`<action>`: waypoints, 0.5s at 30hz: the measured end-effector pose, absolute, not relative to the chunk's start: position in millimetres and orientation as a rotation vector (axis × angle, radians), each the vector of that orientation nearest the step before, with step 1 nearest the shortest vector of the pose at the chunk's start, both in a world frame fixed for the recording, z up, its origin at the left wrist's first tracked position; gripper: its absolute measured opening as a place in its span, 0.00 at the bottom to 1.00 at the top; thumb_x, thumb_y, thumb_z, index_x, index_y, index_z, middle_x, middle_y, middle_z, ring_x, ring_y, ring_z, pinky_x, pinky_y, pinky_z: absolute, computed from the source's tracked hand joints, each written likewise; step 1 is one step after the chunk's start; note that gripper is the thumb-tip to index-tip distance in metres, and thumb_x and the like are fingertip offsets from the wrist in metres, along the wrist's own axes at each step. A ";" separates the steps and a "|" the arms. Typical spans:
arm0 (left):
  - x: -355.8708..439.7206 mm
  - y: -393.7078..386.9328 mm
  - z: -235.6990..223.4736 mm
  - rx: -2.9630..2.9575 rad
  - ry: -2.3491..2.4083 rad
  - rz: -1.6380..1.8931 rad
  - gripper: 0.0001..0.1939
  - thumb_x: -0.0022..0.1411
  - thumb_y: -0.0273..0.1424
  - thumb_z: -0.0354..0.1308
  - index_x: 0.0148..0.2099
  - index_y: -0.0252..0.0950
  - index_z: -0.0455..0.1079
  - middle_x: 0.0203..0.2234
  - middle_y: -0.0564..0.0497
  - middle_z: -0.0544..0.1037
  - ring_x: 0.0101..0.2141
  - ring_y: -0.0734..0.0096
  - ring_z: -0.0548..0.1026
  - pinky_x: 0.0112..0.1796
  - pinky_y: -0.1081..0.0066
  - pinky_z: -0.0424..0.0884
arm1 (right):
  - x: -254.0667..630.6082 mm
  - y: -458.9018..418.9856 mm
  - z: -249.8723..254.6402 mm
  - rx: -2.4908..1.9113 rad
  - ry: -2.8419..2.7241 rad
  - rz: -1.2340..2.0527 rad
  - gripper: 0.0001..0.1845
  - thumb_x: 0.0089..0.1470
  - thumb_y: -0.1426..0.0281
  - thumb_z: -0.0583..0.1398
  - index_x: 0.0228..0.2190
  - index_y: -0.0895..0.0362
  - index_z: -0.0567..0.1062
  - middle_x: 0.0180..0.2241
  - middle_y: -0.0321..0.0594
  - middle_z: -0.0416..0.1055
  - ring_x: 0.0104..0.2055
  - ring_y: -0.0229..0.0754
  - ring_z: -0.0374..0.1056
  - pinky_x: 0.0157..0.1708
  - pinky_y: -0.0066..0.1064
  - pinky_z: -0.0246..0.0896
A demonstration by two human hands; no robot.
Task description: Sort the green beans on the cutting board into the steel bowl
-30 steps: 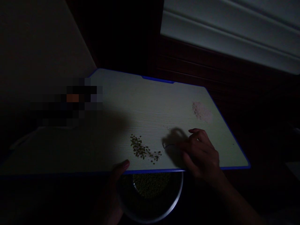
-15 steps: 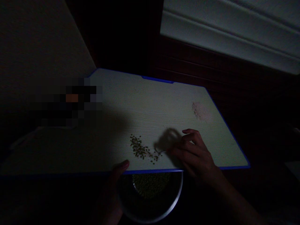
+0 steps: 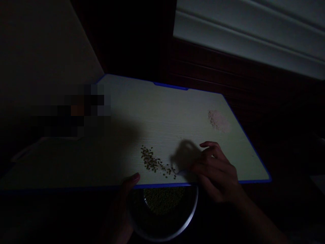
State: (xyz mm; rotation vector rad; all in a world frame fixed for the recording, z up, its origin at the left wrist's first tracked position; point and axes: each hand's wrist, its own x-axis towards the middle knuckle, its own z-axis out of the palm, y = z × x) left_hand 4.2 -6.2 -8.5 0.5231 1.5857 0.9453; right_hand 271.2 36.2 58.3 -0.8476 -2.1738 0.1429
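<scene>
The scene is very dark. A pale board with a blue rim lies in front of me. A small heap of green beans rests near its front edge. My right hand lies on the board just right of the beans, fingers curled and pointing left, the tips touching the surface. My left hand grips the rim of a round metal bowl held under the board's front edge; more green beans lie inside it.
A patch of pinkish grains lies at the board's far right. A blurred-out area covers the board's left part. Dark wooden panelling and a pale ledge stand behind.
My right hand swept left toward the beans, then drew back right and toward the front edge. The left hand and bowl stayed still.
</scene>
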 end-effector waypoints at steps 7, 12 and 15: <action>11.3 5.9 4.8 0.275 1.505 0.911 0.18 0.56 0.41 0.62 0.49 0.44 0.73 0.45 0.46 0.85 0.52 0.44 0.79 0.58 0.47 0.69 | 270.2 38.4 57.9 -0.760 -2.222 0.164 0.17 0.55 0.79 0.59 0.46 0.57 0.77 0.36 0.39 0.79 0.39 0.44 0.68 0.53 0.52 0.62; 10.1 3.7 -1.3 0.385 1.549 0.956 0.20 0.50 0.41 0.67 0.46 0.43 0.75 0.48 0.46 0.84 0.56 0.43 0.76 0.59 0.50 0.68 | 271.2 38.3 57.0 -0.743 -2.226 0.184 0.16 0.56 0.78 0.59 0.45 0.58 0.77 0.35 0.40 0.78 0.40 0.45 0.68 0.53 0.52 0.62; 4.9 0.5 -12.3 0.451 1.571 0.960 0.22 0.49 0.41 0.67 0.48 0.43 0.76 0.47 0.46 0.85 0.57 0.42 0.75 0.57 0.48 0.71 | 271.4 38.8 56.4 -0.731 -2.232 0.198 0.16 0.56 0.78 0.59 0.45 0.57 0.78 0.36 0.40 0.79 0.39 0.44 0.69 0.53 0.52 0.62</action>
